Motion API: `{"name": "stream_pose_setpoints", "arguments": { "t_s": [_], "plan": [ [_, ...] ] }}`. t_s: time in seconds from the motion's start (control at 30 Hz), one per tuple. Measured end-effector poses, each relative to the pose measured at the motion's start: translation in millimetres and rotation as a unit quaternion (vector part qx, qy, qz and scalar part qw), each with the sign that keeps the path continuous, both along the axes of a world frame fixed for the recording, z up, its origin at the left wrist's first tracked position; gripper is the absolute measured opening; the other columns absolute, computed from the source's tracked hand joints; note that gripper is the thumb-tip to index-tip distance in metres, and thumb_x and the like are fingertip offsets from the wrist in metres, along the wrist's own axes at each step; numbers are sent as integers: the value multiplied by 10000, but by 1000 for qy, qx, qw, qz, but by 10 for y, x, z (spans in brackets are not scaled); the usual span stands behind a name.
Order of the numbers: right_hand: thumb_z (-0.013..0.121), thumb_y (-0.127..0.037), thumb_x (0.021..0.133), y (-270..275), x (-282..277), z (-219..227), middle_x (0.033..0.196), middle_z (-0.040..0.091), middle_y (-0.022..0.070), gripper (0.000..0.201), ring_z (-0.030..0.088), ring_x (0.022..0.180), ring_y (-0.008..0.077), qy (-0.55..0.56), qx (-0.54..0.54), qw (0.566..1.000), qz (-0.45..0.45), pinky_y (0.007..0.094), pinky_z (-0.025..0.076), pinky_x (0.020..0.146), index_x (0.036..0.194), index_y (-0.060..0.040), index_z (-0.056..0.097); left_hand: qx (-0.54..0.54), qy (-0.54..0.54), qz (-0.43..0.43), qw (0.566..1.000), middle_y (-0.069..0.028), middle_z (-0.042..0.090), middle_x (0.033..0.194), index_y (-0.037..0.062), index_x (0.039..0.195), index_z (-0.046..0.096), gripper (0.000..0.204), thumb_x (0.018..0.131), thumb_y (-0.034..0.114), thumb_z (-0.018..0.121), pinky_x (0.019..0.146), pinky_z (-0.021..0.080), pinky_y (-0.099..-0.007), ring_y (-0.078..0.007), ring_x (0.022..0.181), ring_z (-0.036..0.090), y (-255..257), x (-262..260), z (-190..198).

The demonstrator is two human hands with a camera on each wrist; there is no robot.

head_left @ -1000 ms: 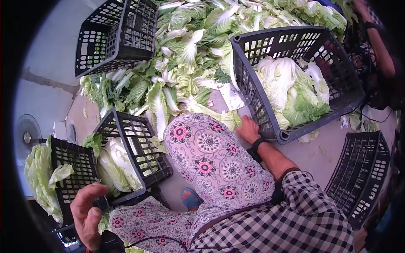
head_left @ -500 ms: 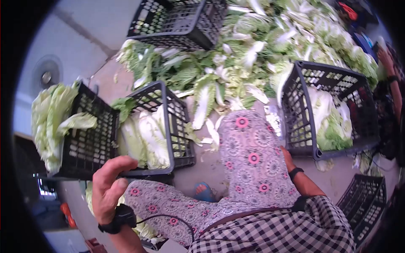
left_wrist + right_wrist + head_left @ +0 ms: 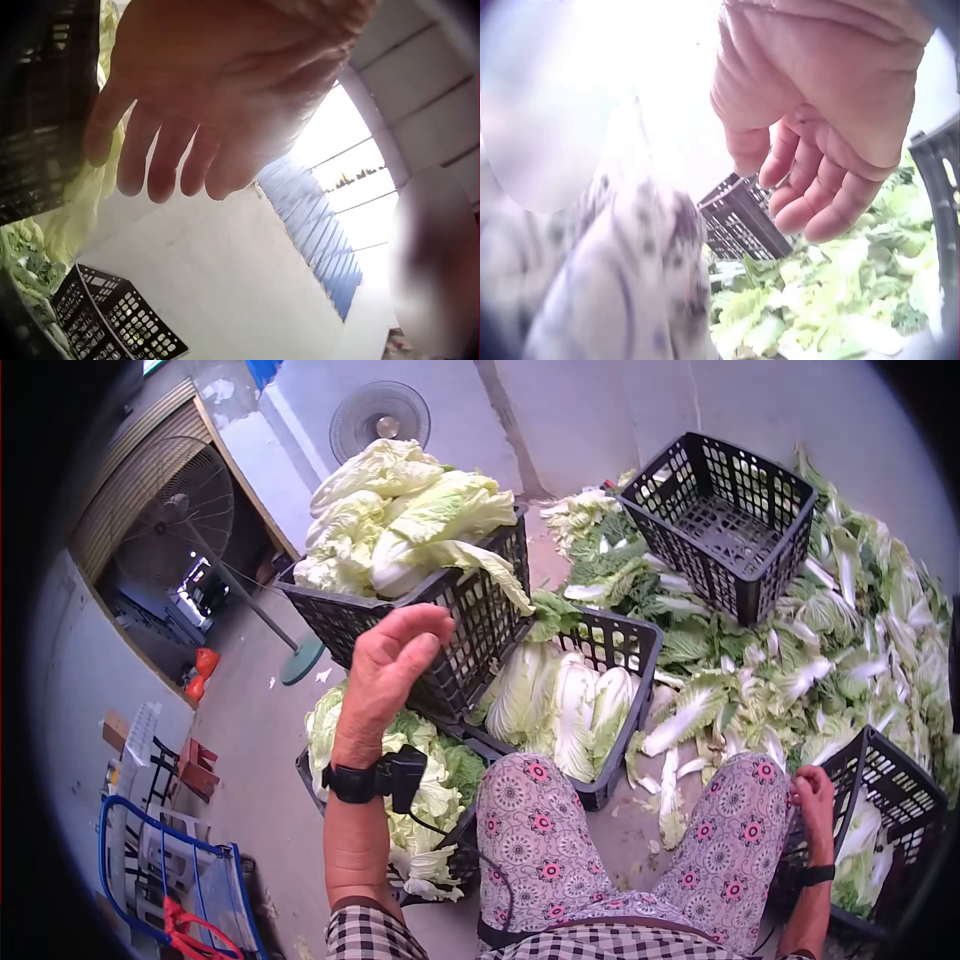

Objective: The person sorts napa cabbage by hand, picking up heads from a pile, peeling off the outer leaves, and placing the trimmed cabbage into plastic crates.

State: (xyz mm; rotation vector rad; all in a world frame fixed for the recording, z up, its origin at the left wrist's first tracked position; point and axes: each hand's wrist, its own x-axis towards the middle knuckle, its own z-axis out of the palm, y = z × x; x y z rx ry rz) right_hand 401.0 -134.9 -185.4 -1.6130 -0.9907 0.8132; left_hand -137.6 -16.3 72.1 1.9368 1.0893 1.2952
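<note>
My left hand (image 3: 390, 660) is raised in front of a black crate (image 3: 455, 630) piled with napa cabbages (image 3: 400, 525). Its fingers are loosely bent and hold nothing; the left wrist view shows the palm and the spread fingers (image 3: 161, 165). Beside the right knee hangs my right hand (image 3: 815, 805), close to another black crate (image 3: 905, 775) with napa cabbage (image 3: 865, 850) inside. In the right wrist view its fingers (image 3: 829, 202) curl loosely around nothing. Between the hands, several pale cabbages (image 3: 572, 710) lie in a lower crate (image 3: 640, 660).
Loose cabbage leaves (image 3: 800, 680) cover the floor along the wall. An upright black crate (image 3: 720, 530) with nothing in it stands among them. More cabbages (image 3: 440, 780) fill a crate at the left leg. Two fans (image 3: 380, 422) and a blue-framed cart (image 3: 180, 860) are farther left.
The head view has swung left toward the piled crate. My right hand has come up from a green-handled knife on the floor to beside the knee, empty. The left hand stays raised.
</note>
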Motion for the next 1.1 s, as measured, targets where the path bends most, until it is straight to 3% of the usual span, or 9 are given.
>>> {"name": "stream_pose_setpoints", "arguments": {
  "t_s": [0.3, 0.37, 0.53, 0.6, 0.73, 0.83, 0.87, 0.97, 1.1],
  "plan": [
    [576, -147, 847, 573, -300, 1171, 860, 590, 17, 189, 555, 752, 99, -58, 128, 981, 131, 223, 453, 687, 991, -25, 558, 74, 51, 142, 986, -72, 630, 1012, -12, 1127, 572, 359, 862, 227, 612, 851, 432, -262, -137, 944, 574, 393, -870, 270],
    [579, -159, 846, 712, -763, 1649, 871, 602, 29, 206, 562, 794, 103, -65, 99, 970, 213, 231, 458, 717, 992, -14, 568, 76, 142, 159, 974, -116, 612, 1090, -58, 1179, 531, 440, 833, 200, 618, 887, 435, -296, -192, 1004, 577, 609, -824, 452],
    [619, -192, 834, 975, -1236, 1986, 889, 603, 28, 240, 577, 823, 113, -91, 83, 926, 357, 256, 479, 755, 991, -18, 570, 78, 311, 236, 917, -218, 555, 1199, -71, 1271, 434, 696, 722, 267, 699, 970, 399, -325, -278, 1103, 549, 1295, -928, 345],
    [601, -188, 836, 1141, -1354, 1905, 885, 634, 85, 294, 591, 799, 170, -176, 94, 901, 384, 297, 481, 739, 1036, 23, 565, 40, 406, 236, 882, -249, 511, 1244, -59, 1307, 350, 855, 650, 301, 762, 1002, 369, -316, -291, 1158, 508, 1384, -891, 431],
    [601, -199, 819, 1435, -1473, 1846, 903, 653, 189, 339, 633, 840, 306, -350, 76, 832, 423, 383, 493, 764, 1069, 27, 567, -57, 351, 186, 916, -213, 544, 1160, -32, 1318, 318, 969, 600, 365, 832, 988, 373, -329, -309, 1132, 511, 1618, -1031, 414],
    [602, -223, 811, 1717, -1421, 1717, 919, 652, 205, 348, 624, 876, 351, -393, 50, 805, 441, 414, 486, 780, 1068, 11, 581, -28, 390, 231, 891, -213, 561, 1128, -26, 1285, 350, 937, 596, 385, 835, 961, 394, -331, -309, 1088, 537, 1818, -1064, 344],
    [602, -228, 806, 1791, -1405, 1730, 931, 650, 205, 347, 621, 869, 358, -379, 62, 811, 441, 414, 486, 775, 1061, 7, 585, -7, 372, 279, 885, -258, 585, 1087, -56, 1159, 432, 796, 574, 313, 827, 907, 447, -355, -334, 1038, 575, 1726, -912, 343],
    [612, -279, 830, 2014, -1393, 1815, 912, 653, 189, 400, 635, 846, 305, -361, 100, 830, 414, 369, 496, 768, 1076, 34, 567, 41, 369, 339, 864, -247, 611, 1036, -52, 1101, 477, 694, 581, 285, 789, 859, 474, -362, -347, 970, 605, 1571, -672, 351],
    [616, -304, 848, 2191, -1413, 1787, 959, 644, 140, 421, 609, 880, 218, -243, 131, 875, 397, 335, 486, 798, 1085, 39, 561, 120, 252, 373, 885, -202, 633, 1017, -20, 1162, 504, 711, 571, 284, 758, 829, 489, -357, -302, 929, 627, 1463, -588, 349]
  ]
}}
